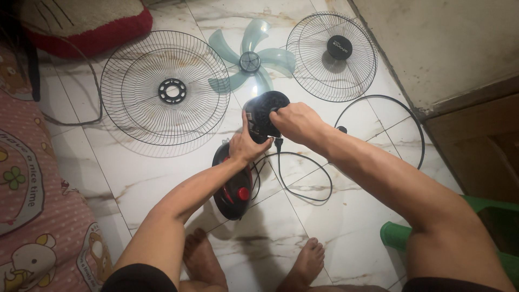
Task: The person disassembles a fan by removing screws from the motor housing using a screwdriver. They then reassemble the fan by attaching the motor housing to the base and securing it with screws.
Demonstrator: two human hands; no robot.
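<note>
Both hands were on the black fan motor (265,112), held up over the floor tiles. The left hand (246,145) gripped its lower side with the thumb up, and the right hand (294,121) was clenched round its right edge. Just below the left hand sat the red and black base (233,186). Beyond the hands lay two wire guards (165,92) (331,57), with one blue blade (251,60) between them. One thin ring (416,127) lay right of the right hand.

black round fan motor head (265,112) gripped upright above its black-and-red base (233,186) on the floor.
</note>
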